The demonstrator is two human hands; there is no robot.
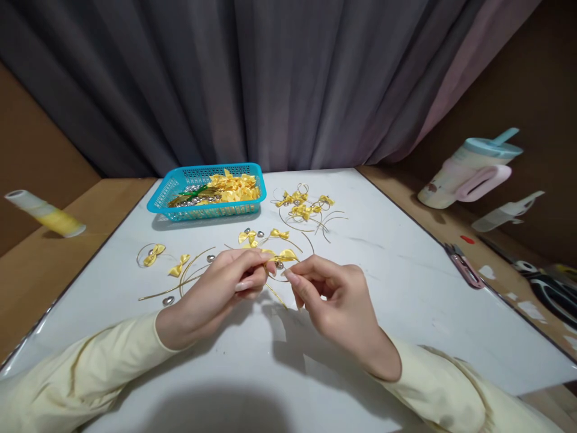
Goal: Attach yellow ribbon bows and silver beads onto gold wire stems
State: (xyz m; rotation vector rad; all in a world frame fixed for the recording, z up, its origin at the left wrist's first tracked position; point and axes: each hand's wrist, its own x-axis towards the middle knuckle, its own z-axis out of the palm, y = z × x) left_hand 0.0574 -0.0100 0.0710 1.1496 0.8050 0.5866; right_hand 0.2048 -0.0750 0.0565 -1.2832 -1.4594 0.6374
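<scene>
On my feed, right of and nearer than the blue plastic basket (211, 211), left hand (234, 273) pinches a yellow satin bow (288, 255), right hand (345, 294) pinches its thin metallic wire (278, 280); I'd say that needs a light, steady grip.

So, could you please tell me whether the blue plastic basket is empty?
Not empty: the blue plastic basket holds a heap of yellow satin bows and some silver beads.

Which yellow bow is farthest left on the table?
The bow with a thin wire ring beside it; every other bow lies farther right.
</scene>
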